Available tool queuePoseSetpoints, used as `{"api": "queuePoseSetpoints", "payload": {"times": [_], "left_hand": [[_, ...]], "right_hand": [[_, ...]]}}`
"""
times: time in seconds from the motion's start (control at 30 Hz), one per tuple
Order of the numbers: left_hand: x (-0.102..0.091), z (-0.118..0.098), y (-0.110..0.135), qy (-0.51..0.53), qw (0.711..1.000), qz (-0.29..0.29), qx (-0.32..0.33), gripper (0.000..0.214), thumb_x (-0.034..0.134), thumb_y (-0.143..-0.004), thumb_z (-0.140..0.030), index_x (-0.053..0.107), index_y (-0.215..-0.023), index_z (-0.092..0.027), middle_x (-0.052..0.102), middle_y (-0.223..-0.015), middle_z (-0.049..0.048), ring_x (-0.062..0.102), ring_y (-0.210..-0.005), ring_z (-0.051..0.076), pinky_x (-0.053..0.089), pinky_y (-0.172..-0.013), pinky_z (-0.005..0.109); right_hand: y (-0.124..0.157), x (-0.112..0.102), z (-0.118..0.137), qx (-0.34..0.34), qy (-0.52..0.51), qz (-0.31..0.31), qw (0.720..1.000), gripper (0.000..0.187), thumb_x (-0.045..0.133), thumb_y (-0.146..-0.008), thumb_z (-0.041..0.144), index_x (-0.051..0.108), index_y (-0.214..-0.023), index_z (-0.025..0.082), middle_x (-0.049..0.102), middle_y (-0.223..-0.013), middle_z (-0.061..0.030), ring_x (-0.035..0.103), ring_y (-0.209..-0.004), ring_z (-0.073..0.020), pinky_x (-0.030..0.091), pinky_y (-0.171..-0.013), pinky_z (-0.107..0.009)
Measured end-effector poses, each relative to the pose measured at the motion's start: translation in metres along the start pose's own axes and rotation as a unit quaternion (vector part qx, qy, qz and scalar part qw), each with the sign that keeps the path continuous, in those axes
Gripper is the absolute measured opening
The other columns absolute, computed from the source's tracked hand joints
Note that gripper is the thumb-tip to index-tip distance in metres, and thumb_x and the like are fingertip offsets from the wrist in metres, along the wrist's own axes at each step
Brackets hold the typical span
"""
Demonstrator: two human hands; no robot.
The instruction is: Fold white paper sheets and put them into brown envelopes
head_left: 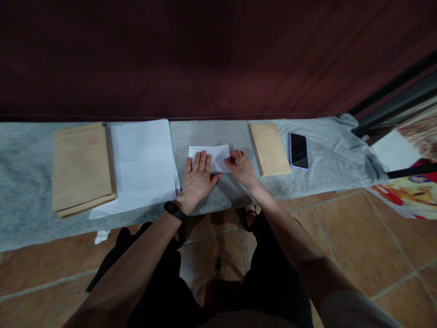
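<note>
A small folded white paper [218, 154] lies on the grey cloth-covered ledge [27, 182] in front of me. My left hand [198, 178] rests flat on the paper's left part, fingers stretched out together. My right hand [241, 166] presses the paper's lower right edge with curled fingers. A black band sits on my left wrist.
A stack of white sheets [143, 164] and a pile of brown envelopes [80, 168] lie to the left. One brown envelope [269, 148] and a phone [298, 150] lie to the right. A dark red curtain hangs behind; tiled floor and colourful printed sheets [406, 193] lie below right.
</note>
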State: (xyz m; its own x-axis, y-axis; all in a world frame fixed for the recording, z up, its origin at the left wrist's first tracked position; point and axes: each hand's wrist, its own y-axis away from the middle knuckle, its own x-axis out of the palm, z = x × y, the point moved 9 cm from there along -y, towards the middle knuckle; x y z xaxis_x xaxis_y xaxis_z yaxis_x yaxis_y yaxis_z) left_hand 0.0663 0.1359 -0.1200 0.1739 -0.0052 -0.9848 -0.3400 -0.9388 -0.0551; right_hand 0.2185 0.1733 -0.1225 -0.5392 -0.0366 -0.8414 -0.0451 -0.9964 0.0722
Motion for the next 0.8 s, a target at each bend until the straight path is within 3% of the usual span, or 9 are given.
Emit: {"api": "queuePoseSetpoints", "payload": {"times": [0.23,0.4,0.53,0.67,0.73,0.8], "left_hand": [[-0.001,-0.001,-0.001,0.013,1.000,-0.003,-0.003,0.076,0.040,-0.100,-0.055,0.031,-0.159,-0.008,0.029,-0.166,0.0196,0.022,-0.157,0.034,0.014,-0.127,0.056],[-0.002,-0.003,-0.001,0.009,1.000,0.004,0.004,0.078,0.040,-0.100,-0.053,0.029,-0.159,-0.003,0.029,-0.166,0.0214,0.023,-0.157,0.033,0.015,-0.128,0.053],[-0.002,-0.004,-0.001,0.004,1.000,0.003,0.007,0.077,0.038,-0.101,-0.053,0.029,-0.159,-0.004,0.029,-0.166,0.0210,0.023,-0.157,0.033,0.015,-0.128,0.053],[-0.001,-0.005,0.000,0.003,1.000,-0.001,0.012,0.074,0.036,-0.102,-0.051,0.031,-0.158,-0.004,0.030,-0.166,0.0207,0.022,-0.157,0.033,0.015,-0.128,0.053],[-0.001,-0.006,0.000,0.006,1.000,-0.001,0.012,0.072,0.035,-0.102,-0.049,0.031,-0.159,-0.005,0.029,-0.166,0.0206,0.021,-0.157,0.033,0.015,-0.128,0.053],[0.000,-0.006,-0.001,0.011,1.000,0.002,0.014,0.071,0.035,-0.102,-0.046,0.030,-0.159,-0.004,0.028,-0.167,0.0204,0.020,-0.158,0.032,0.014,-0.128,0.053]], "right_hand": [[-0.004,-0.003,-0.002,-0.029,-0.058,-0.032,0.997,0.018,0.056,-0.092,0.024,0.066,-0.106,0.020,0.070,-0.105,-0.0070,0.068,-0.099,-0.0203,0.055,-0.093,-0.034],[-0.009,-0.001,0.003,-0.059,-0.139,-0.032,0.988,0.018,0.057,-0.087,0.021,0.068,-0.100,0.019,0.068,-0.102,-0.0056,0.067,-0.092,-0.0176,0.055,-0.090,-0.032],[-0.011,0.002,-0.001,-0.022,-0.163,-0.024,0.986,0.026,0.054,-0.089,0.023,0.067,-0.112,0.018,0.068,-0.111,-0.0078,0.068,-0.093,-0.0191,0.056,-0.087,-0.034],[-0.003,-0.015,0.007,-0.044,-0.103,-0.087,0.990,0.042,0.052,-0.094,0.023,0.057,-0.135,0.016,0.057,-0.142,-0.0173,0.059,-0.127,-0.0247,0.051,-0.104,-0.040],[0.005,-0.020,0.022,-0.102,-0.065,-0.099,0.988,0.045,0.046,-0.099,0.026,0.052,-0.143,0.017,0.046,-0.156,-0.0157,0.045,-0.144,-0.0239,0.043,-0.115,-0.044],[0.012,-0.011,0.037,-0.153,-0.043,-0.066,0.985,0.048,0.037,-0.104,0.030,0.047,-0.150,0.018,0.042,-0.161,-0.0121,0.037,-0.150,-0.0197,0.035,-0.122,-0.042]]}}
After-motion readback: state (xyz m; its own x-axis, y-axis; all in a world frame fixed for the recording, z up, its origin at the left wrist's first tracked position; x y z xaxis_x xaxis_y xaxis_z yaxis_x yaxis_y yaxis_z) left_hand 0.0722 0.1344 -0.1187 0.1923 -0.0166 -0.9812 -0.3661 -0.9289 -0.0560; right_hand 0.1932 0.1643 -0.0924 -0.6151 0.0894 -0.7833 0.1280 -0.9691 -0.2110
